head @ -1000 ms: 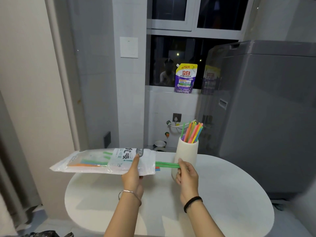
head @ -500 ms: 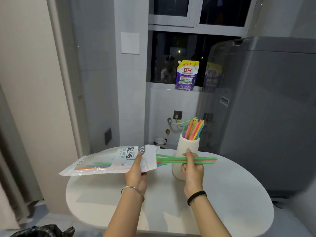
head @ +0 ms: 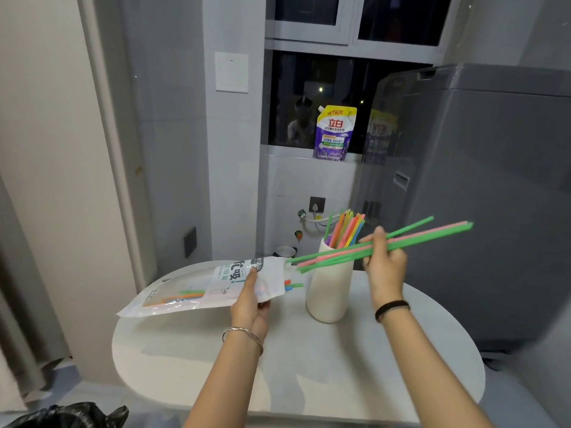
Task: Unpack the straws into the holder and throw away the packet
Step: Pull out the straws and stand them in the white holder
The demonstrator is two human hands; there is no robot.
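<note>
While the left hand (head: 248,299) pinches the packet (head: 210,287) over the table (head: 309,366), the right hand (head: 384,267) grips a straw bundle (head: 426,234) lying nearly level, left to right; the holder (head: 329,291) stands just left of and below those fingers, so the bundle must tip upright.

A single wide-angle camera worn on the person's head looks forward and down over both forearms to a round white worktop (head: 401,350) close below. The view faces a dark window (head: 324,97) and grey walls beyond, with straight edges bowing toward the frame's sides. A grey appliance (head: 494,196) fills the right.
</note>
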